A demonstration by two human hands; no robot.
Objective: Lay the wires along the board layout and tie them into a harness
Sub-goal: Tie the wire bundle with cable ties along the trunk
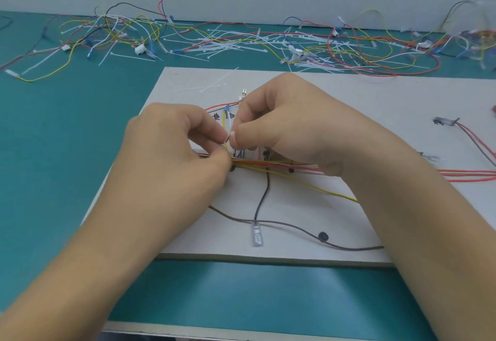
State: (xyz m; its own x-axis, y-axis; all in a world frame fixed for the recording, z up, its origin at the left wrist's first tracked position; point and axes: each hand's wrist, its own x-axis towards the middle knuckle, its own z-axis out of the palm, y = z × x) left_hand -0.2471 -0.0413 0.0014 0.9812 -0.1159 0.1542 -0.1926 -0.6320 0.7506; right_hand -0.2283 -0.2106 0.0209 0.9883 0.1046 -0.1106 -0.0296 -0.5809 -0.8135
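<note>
Head camera caught both hands meeting at the centre of the frame over the pale board [322,93]: the left hand [171,150] had its fingers curled, pinching a white cable tie [230,136] just above the wire bundle [271,164], and the right hand [290,123] pinched that same tie from the other side. Red and yellow, the bundle ran across the board's middle under the hands, a black wire [264,193] dropped toward the lower edge, and loose wires and ties [228,42] sprawled over the green table [53,152] along the upper frame.
</note>
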